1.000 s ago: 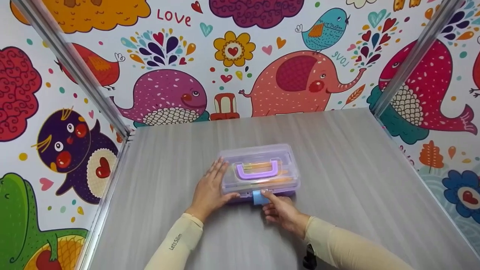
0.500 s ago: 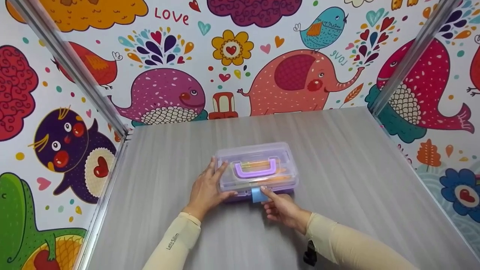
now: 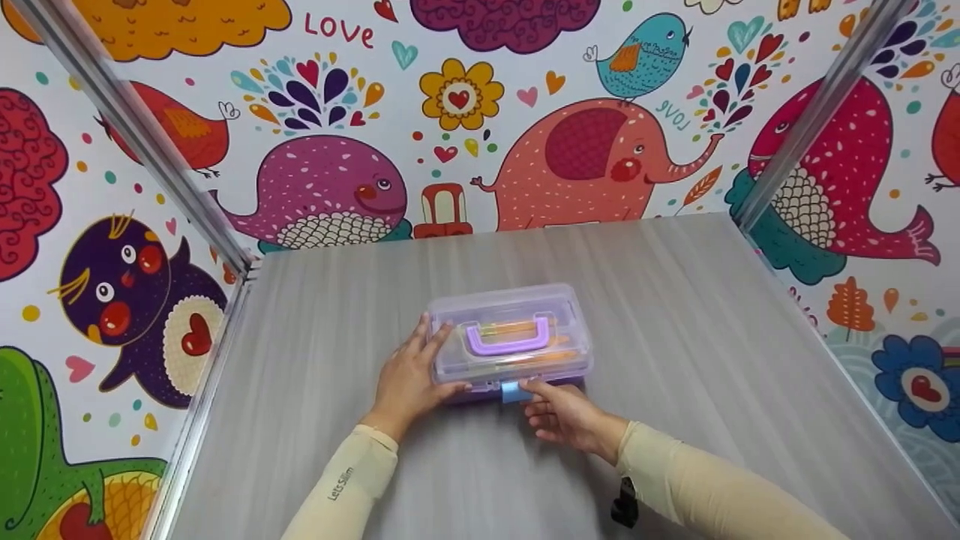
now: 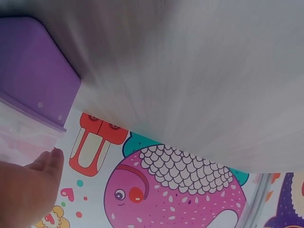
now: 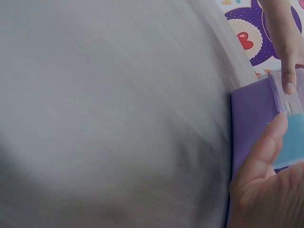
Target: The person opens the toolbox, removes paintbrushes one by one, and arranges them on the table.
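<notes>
A plastic storage box (image 3: 510,330) with a clear lid, purple base and purple handle (image 3: 508,341) sits on the table, its lid down. Orange and yellow items show through the lid. My left hand (image 3: 409,379) rests against the box's left side, fingers extended along the lid and thumb at the front edge. At the front, my right hand (image 3: 566,416) pinches the blue latch (image 3: 514,391), thumb on it and other fingers curled below. The right wrist view shows the latch (image 5: 292,142) close against the purple base (image 5: 251,118).
The wood-grain table (image 3: 675,337) surrounds the box. Printed panels with cartoon animals stand behind and at both sides, with metal posts (image 3: 142,142) at the corners. A small black object (image 3: 624,504) hangs by the right sleeve.
The blue latch looks shorter in the head view than before, tipped under the right thumb. Both hands keep their places on the box. The whole head view has shifted slightly.
</notes>
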### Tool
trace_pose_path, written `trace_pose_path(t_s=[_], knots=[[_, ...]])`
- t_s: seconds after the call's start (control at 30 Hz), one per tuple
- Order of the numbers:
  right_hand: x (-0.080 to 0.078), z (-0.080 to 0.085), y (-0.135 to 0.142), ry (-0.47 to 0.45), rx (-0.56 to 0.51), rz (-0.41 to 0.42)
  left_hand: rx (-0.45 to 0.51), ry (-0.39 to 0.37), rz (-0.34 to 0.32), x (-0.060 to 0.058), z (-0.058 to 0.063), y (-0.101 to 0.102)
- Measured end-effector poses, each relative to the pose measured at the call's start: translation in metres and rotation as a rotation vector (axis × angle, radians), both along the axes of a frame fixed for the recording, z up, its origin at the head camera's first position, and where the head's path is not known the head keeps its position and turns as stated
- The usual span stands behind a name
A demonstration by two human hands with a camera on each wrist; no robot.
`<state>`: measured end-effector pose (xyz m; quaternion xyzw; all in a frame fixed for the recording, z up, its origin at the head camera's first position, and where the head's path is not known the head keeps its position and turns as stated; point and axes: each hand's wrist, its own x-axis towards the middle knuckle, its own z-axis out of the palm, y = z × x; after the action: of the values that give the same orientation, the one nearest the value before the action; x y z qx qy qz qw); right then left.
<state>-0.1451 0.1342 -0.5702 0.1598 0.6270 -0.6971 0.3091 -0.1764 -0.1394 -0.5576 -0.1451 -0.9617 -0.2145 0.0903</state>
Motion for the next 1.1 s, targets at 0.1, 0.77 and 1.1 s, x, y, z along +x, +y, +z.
trace_pose_path(t_s=[0.1, 0.77, 1.1], knots=[[-0.001, -0.001, 0.002, 0.008, -0.006, 0.032, -0.004, 0.008, -0.005, 0.000, 0.001, -0.001], [-0.005, 0.000, 0.045, 0.258, 0.253, 0.327, -0.006, -0.003, 0.006, 0.001, 0.001, -0.001], [-0.031, 0.017, 0.117, 0.745, 0.620, 0.407, -0.003, -0.025, 0.021, 0.000, -0.001, 0.001]])
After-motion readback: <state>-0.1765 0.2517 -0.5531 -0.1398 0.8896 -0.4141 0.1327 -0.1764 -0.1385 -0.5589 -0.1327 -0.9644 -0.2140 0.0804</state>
